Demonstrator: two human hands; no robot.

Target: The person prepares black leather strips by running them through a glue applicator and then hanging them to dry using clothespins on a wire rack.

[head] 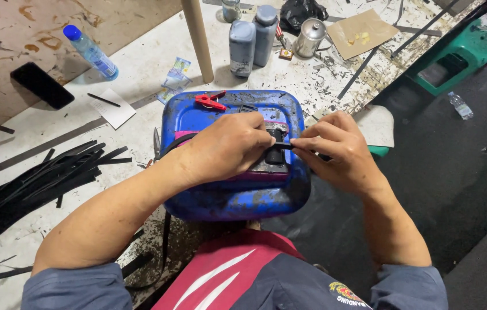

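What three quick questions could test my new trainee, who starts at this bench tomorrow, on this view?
1. True or false: the red plastic clip lies on the blue plastic canister.
2. Which hand pinches the thin black strap from the right?
3. How many grey bottles stand behind the canister? A one, B two, C four.

Key: 1 true. 2 the right hand; the left hand holds the other side. 3 B.

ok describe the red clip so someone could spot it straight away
Find the blue plastic can lying flat under both hands. The red clip rests on its far top edge, beyond the left hand. It is the only red thing on the can.
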